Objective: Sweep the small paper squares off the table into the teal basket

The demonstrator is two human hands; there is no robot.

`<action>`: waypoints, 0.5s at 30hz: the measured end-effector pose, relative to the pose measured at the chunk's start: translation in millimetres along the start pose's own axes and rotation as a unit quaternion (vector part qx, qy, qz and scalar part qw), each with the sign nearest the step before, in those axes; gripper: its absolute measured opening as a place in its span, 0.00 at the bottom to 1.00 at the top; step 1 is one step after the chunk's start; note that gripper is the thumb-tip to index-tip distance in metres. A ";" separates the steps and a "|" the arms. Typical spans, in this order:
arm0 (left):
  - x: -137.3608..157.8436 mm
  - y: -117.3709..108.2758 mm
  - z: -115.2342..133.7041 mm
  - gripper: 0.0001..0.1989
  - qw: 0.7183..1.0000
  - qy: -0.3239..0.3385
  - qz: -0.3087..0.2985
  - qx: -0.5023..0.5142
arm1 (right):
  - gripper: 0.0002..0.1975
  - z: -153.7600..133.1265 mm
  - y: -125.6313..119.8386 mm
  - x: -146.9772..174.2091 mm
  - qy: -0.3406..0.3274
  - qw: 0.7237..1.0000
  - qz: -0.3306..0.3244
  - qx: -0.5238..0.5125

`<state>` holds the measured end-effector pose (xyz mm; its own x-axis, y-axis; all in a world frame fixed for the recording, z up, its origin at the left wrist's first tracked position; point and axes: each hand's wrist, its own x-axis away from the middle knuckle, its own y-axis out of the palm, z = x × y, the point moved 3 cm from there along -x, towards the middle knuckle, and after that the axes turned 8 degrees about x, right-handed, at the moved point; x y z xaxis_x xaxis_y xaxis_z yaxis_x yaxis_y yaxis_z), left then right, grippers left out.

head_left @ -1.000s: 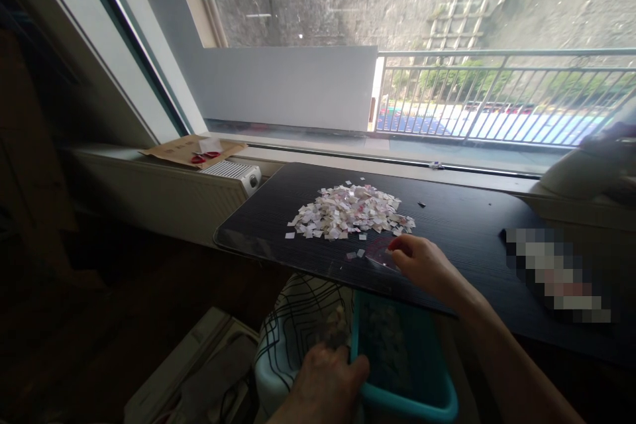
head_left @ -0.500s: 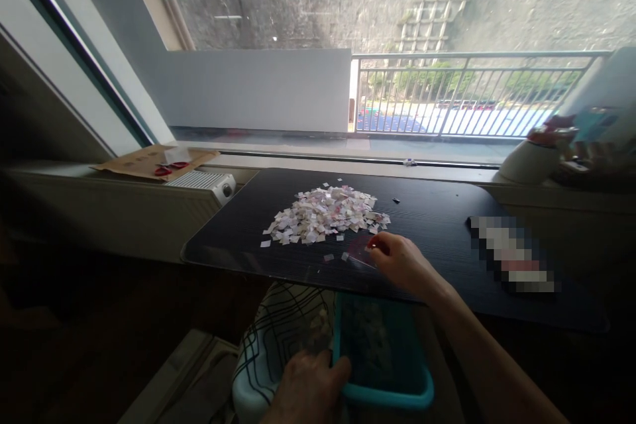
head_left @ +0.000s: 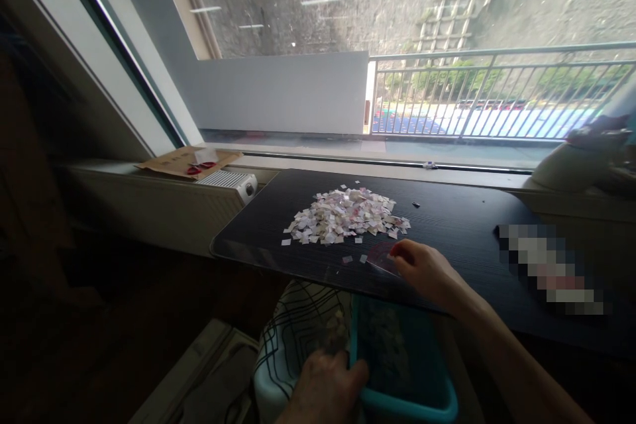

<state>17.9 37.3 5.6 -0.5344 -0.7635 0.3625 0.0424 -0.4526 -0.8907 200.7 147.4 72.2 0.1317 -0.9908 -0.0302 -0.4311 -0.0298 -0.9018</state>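
"Sheet (head_left: 380, 257) first: where do we have it?"

"Low over the near part of the table (head_left: 462, 225), or lying on it; we can't tell which. It is clear with a reddish tint, and our right hand (head_left: 422, 266) has its right end in a narrow pinch, thumb against fingers."

"What lies about it?"

"Two loose bits (head_left: 364, 258) just beside its left end. Behind them we see the pile (head_left: 348, 215), a heap of small whitish squares, some tinged pink, with a few strays round its border."

"And our left hand (head_left: 328, 377)?"

"Below the table's near edge, closed over the left wall of the teal bin (head_left: 407, 405), thumb on the inner side. We make out pale bits in the bin, but it's too dim to say more. Left of it, a black-lined cover (head_left: 288, 324) drapes over something pale blue."

"Further off on the table?"

"A small dark piece (head_left: 416, 205) right of the pile, and at the right a pixelated object (head_left: 551, 271) we can't identify."

"Beyond that?"

"To the left, red-handled scissors (head_left: 199, 167) on brown paper (head_left: 171, 162), next to the radiator (head_left: 228, 180). Past the window, we see a railing (head_left: 497, 93)."
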 end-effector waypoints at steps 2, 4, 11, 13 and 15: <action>0.2 1.1 -0.3 0.09 1.000 -0.002 -0.004 0.000 | 0.12 -0.9 -0.2 1.4 -0.004 1.000 -0.004 0.005; 0.8 1.1 0.7 0.10 1.000 -0.002 -0.004 -0.001 | 0.12 -2.1 -0.6 2.2 -0.011 1.000 0.007 -0.003; 0.0 1.4 -0.8 0.09 1.000 -0.002 -0.003 -0.015 | 0.10 -3.0 -0.1 2.0 -0.033 0.999 0.004 -0.005; -0.7 4.0 -5.1 0.07 1.000 0.005 -0.008 -0.021 | 0.09 1.7 -2.2 2.9 -0.026 0.999 0.024 -0.013; 0.2 5.0 -9.6 0.03 1.000 0.019 0.002 -0.005 | 0.08 6.7 -3.7 4.9 -0.024 0.997 0.054 -0.045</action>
<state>9.9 39.3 -1.4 -0.5662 -0.7474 0.3477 0.0372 -0.4445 -0.8950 209.0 143.6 72.5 0.1219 -0.9814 -0.1486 -0.5236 0.0636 -0.8496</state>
